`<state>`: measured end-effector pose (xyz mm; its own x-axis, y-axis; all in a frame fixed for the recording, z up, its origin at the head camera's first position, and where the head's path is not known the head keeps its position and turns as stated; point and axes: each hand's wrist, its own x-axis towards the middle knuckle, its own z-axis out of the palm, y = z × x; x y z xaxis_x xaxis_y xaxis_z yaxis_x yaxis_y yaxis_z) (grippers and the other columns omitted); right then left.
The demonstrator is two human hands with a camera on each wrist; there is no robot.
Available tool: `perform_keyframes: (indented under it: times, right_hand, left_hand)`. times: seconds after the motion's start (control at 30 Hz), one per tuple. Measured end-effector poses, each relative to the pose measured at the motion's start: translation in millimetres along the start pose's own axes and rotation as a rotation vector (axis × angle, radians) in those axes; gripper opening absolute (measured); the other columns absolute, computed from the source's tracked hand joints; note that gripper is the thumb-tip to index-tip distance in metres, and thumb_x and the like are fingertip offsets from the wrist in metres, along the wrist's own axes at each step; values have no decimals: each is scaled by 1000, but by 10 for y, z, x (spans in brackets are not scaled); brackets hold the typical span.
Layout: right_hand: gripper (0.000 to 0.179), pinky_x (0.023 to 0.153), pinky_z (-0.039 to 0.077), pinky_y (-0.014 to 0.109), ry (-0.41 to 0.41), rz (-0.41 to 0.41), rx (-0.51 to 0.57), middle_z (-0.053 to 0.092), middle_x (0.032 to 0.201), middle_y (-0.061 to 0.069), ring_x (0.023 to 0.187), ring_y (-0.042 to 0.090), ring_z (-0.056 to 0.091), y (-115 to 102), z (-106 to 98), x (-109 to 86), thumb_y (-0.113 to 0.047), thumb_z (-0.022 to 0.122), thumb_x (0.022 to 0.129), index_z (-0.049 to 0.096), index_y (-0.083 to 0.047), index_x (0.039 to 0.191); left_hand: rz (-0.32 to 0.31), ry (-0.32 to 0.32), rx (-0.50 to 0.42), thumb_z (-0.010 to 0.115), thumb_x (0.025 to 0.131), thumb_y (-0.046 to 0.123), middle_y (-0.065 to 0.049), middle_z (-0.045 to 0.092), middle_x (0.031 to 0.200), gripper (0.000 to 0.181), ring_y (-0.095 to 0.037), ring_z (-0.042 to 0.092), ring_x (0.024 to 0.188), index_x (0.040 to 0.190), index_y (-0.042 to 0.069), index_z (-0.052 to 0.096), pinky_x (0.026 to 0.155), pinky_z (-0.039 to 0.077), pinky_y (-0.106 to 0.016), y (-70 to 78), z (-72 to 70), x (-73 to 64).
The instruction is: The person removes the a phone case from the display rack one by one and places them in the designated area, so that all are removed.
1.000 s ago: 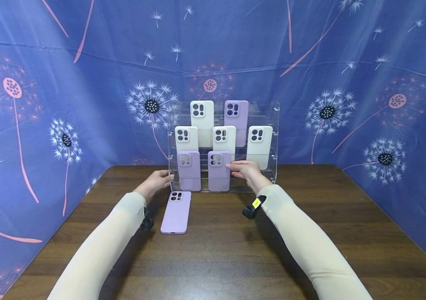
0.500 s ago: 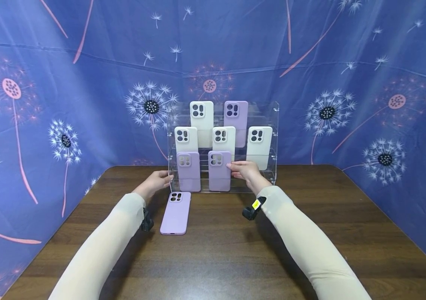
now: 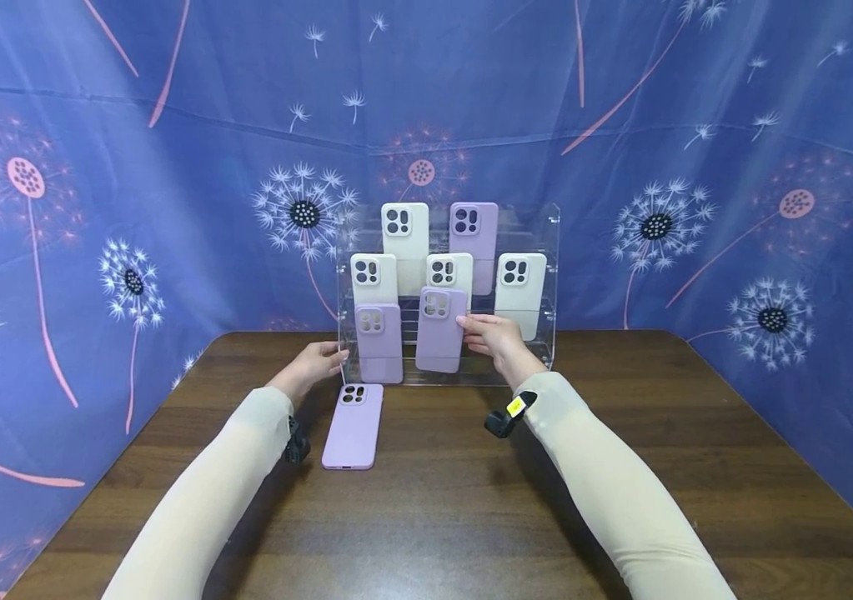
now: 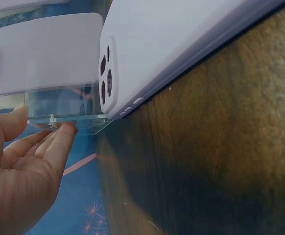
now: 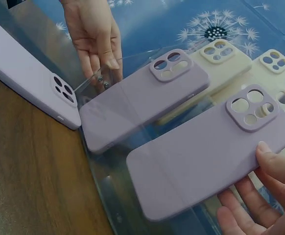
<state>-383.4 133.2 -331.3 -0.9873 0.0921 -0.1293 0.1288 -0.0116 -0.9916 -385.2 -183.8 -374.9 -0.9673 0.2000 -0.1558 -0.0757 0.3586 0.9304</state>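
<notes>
At the bottom row of a clear acrylic stand, my right hand pinches a purple phone case by its right edge, thumb on the back face and fingers behind. That case leans slightly and sits higher than the purple phone case to its left. My left hand grips the stand's left side panel between thumb and fingers. Just in front of the stand's left corner, one more purple phone case lies camera cutouts up on the table.
Higher tiers of the stand hold a white case, a purple case and several other white cases, one on the right. The brown wooden table reaches back to a blue dandelion-print cloth.
My right hand has lifted the purple phone case a little in the bottom row, and its top now tilts right. The left hand stays at the stand's side.
</notes>
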Motion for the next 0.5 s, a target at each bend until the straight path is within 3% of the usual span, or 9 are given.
perform_keyframes:
  times: [0.17,0.5]
  right_hand:
    - [45,102,53,42,-3,-32,50,69,73,-4,72,8,67,-40,24,-34,-16,72,89,60,2,128]
    - [44,92,59,38,13,-88,112,67,71,-6,71,7,66,-147,31,-76,-13,73,88,61,3,127]
  left_hand:
    - [-12,4,-14,41,105,11,-32,21,154,56,-40,33,140,149,-13,15,117,36,-42,-14,5,-4]
    - [-16,-16,-59,42,104,10,-29,23,155,55,-38,29,143,150,-10,19,118,35,-42,2,2,-9]
